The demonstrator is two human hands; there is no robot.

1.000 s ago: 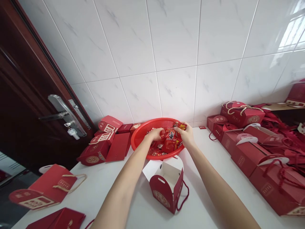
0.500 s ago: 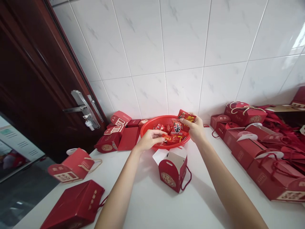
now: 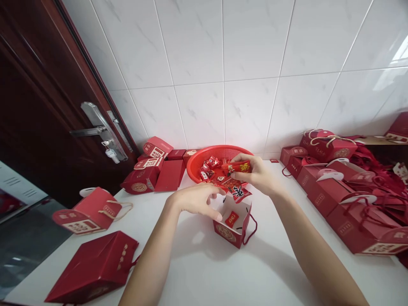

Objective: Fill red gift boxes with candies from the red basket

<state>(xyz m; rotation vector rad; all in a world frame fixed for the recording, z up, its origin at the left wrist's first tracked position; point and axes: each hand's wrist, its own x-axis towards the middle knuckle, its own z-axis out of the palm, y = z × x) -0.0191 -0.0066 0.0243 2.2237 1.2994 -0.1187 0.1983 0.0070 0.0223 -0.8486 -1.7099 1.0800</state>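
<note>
"Well, what can you see of the hands?"

"Through the head camera I see the left hand [image 3: 195, 199] palm down, thumb and fingers loosely parted, apparently holding nothing. Its thumb is at the left edge of an open red box [image 3: 228, 234]; I can't tell if they touch."

"And the right?"

"I see the right hand [image 3: 259, 173] pinching a red-and-gold packet [image 3: 244, 167] over the near right part of a red basket [image 3: 195, 161], which holds wrapped pieces [image 3: 212, 162]."

"What's in the box?"

"One small red packet [image 3: 231, 219]. A black-lettered packet [image 3: 237, 193] tilts at its far edge; what supports it, I can't tell. More red boxes [image 3: 353, 227] flank it on the white table [image 3: 204, 272]."
</note>
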